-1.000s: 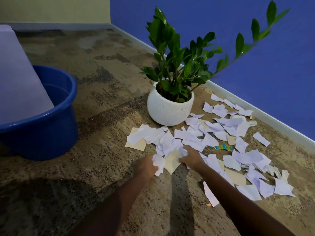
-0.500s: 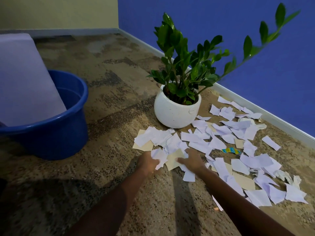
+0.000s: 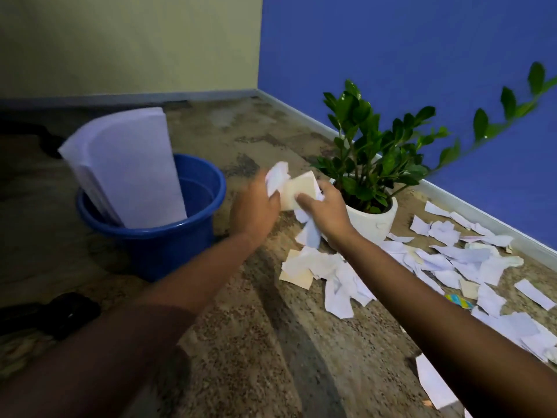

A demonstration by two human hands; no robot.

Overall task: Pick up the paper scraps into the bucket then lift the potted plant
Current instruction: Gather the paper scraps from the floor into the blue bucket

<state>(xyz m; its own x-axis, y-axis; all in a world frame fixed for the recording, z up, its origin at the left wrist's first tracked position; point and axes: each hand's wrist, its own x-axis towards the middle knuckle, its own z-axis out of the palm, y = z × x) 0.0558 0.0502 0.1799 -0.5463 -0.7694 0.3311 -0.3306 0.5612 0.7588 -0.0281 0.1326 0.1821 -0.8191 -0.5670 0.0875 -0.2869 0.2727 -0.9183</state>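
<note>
Scraps [image 3: 297, 191]: bunch now up off floor [image 3: 241, 342]; half-second ago both hands were down in pile [image 3: 452, 260]. Left hand [image 3: 256, 206] and right hand [image 3: 324, 212] clamp it, fingers [image 3: 303, 199] curled round. Held mid-air between bucket [image 3: 168, 236] and plant [image 3: 370, 164], not yet over rim. First load on way, drop pending. Most of pile left; plant untouched. Tall sheets [image 3: 129, 170] fill much of bucket mouth and may crowd drop. Scrap dangling under right hand could fall.

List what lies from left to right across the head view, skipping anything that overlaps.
Blue bucket → left hand → right hand, both gripping paper scraps → potted plant → colourful scrap.
</note>
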